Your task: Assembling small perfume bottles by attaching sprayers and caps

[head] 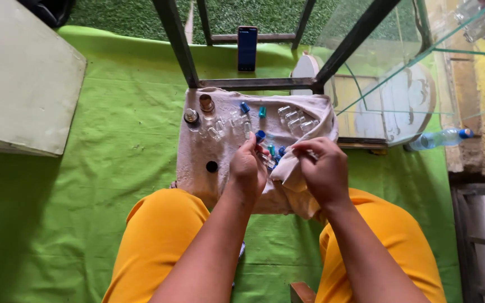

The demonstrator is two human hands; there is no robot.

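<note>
The left hand (pixel 247 168) is closed around a small glass vial (pixel 265 160) with a blue cap, just above the beige towel (pixel 197 174); the right hand (pixel 325 168) pinches a fold of that towel. Pulling the cloth could roll the other vials (pixel 296 119) beyond it, towards the glass cabinet (pixel 388 84).

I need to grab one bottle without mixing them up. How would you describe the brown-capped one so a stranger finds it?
Look at the beige cloth on the green mat, below the metal frame. Near its top left stands a small bottle with a brown cap. Its neighbours are clear, silver-topped or blue-capped; only this cap is brown.
</note>
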